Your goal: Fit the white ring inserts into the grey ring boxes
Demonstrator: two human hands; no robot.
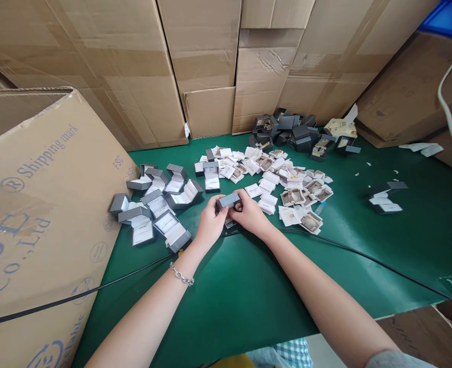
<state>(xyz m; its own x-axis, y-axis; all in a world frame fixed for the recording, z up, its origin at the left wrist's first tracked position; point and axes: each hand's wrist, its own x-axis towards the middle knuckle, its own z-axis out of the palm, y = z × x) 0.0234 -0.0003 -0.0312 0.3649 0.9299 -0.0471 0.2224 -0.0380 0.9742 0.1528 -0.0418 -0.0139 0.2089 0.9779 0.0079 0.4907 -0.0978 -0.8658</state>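
Between both hands, over the middle of the green table (245,286), is a small grey jewellery box (229,200). My left hand (210,221) grips its left side, a silver chain bracelet (181,275) on that wrist. My right hand (251,212) has its fingers closed round the right side. The inside of the box is mostly hidden by my fingers. Left of my hands lie several open grey boxes (172,230) with white linings. Just beyond and to the right spreads a heap of white and beige box inserts (287,179).
Dark boxes (298,130) are piled at the back, near a tissue pack (341,127). One open box (387,198) sits apart at right. A large carton (53,204) stands at left, with stacked cartons (210,51) behind. A black cord (364,258) crosses the table's front.
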